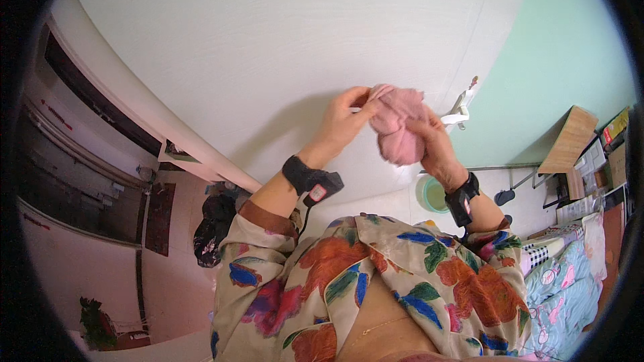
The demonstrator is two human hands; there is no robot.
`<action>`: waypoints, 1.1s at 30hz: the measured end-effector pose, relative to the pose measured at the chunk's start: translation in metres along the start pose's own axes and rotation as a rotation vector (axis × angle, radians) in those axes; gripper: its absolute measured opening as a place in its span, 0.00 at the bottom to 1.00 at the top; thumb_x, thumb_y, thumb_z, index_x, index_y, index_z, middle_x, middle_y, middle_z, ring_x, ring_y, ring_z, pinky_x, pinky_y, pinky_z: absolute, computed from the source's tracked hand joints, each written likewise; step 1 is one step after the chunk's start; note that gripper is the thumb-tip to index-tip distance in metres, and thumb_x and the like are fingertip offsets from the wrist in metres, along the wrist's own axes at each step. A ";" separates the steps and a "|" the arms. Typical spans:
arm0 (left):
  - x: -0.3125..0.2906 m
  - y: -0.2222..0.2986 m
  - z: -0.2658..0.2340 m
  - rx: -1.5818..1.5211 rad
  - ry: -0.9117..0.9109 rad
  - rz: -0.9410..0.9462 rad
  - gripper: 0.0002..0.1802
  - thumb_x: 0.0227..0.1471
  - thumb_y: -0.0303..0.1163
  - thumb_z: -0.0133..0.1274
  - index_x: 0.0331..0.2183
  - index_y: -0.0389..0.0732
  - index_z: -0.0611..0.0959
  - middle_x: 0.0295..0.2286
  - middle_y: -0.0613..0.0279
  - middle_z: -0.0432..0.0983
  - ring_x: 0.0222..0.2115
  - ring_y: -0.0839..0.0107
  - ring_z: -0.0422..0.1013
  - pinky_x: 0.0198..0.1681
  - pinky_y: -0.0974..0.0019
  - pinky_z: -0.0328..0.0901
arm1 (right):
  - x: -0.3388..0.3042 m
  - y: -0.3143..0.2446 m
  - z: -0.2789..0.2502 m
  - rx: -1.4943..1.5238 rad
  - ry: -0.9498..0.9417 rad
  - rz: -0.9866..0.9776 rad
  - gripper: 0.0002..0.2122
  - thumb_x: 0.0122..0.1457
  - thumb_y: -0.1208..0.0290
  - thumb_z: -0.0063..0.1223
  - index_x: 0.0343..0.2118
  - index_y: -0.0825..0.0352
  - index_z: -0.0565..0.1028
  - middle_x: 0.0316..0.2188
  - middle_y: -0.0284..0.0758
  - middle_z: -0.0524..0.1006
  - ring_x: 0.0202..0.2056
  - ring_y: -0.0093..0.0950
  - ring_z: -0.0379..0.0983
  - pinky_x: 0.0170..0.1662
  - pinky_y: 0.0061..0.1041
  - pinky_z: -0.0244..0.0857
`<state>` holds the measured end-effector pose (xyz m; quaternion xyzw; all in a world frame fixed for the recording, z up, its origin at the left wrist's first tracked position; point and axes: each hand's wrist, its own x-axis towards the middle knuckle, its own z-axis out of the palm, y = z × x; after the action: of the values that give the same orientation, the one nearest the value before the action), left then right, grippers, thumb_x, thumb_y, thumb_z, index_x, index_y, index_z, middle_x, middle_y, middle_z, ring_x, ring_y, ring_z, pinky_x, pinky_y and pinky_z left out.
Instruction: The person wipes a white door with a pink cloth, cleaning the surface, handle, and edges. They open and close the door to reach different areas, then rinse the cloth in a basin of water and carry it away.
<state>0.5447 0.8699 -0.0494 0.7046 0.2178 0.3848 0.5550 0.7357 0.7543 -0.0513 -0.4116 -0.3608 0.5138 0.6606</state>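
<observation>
A crumpled pink cloth (pixel 401 124) is held up between both hands in front of a white door (pixel 282 33). My left hand (pixel 340 123) pinches its upper left edge between thumb and fingers. On the other side, my right hand (pixel 435 141) grips the cloth's right part, with the thumb lying over a fold. Just right of the cloth, a white door handle (pixel 461 108) sticks out from the door's edge. A dark band with a small device circles each wrist.
Below my right hand a green basin (pixel 435 194) stands on the floor. To the right are a wooden board (pixel 569 139), stacked boxes and light blue bedding (pixel 563 295). A dark bag (pixel 216 228) sits at the left beyond the door's edge, with a dark red mat (pixel 159 218) farther left.
</observation>
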 end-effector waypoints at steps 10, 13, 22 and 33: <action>-0.020 0.020 -0.077 0.778 0.724 0.425 0.32 0.49 0.25 0.61 0.57 0.41 0.74 0.57 0.50 0.66 0.59 0.53 0.59 0.62 0.49 0.55 | 0.122 -0.145 -0.076 -0.124 0.487 -1.064 0.17 0.68 0.68 0.52 0.57 0.66 0.71 0.52 0.36 0.76 0.51 0.27 0.73 0.53 0.29 0.71; -0.026 0.034 -0.096 1.067 0.835 0.487 0.38 0.47 0.25 0.62 0.60 0.41 0.71 0.63 0.46 0.55 0.63 0.46 0.51 0.65 0.43 0.47 | 0.145 -0.132 -0.063 -0.207 0.546 -0.910 0.13 0.68 0.68 0.51 0.53 0.66 0.75 0.49 0.36 0.77 0.47 0.25 0.74 0.48 0.27 0.72; -0.020 0.074 -0.118 1.247 0.829 0.460 0.54 0.46 0.31 0.68 0.69 0.47 0.57 0.70 0.43 0.36 0.69 0.37 0.34 0.67 0.33 0.41 | 0.097 0.049 -0.031 -1.882 -0.449 -1.350 0.25 0.56 0.71 0.56 0.59 0.51 0.74 0.65 0.27 0.67 0.66 0.34 0.60 0.59 0.51 0.61; -0.018 0.077 -0.131 1.400 0.835 0.376 0.63 0.44 0.36 0.73 0.71 0.51 0.50 0.70 0.39 0.30 0.69 0.33 0.32 0.59 0.19 0.46 | 0.136 -0.139 -0.053 -0.904 0.821 -1.392 0.12 0.56 0.75 0.52 0.43 0.70 0.75 0.36 0.40 0.79 0.37 0.40 0.74 0.45 0.36 0.68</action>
<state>0.4213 0.9150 0.0301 0.7107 0.4731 0.4762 -0.2105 0.8655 0.8596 0.0618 -0.4704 -0.4307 -0.3743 0.6731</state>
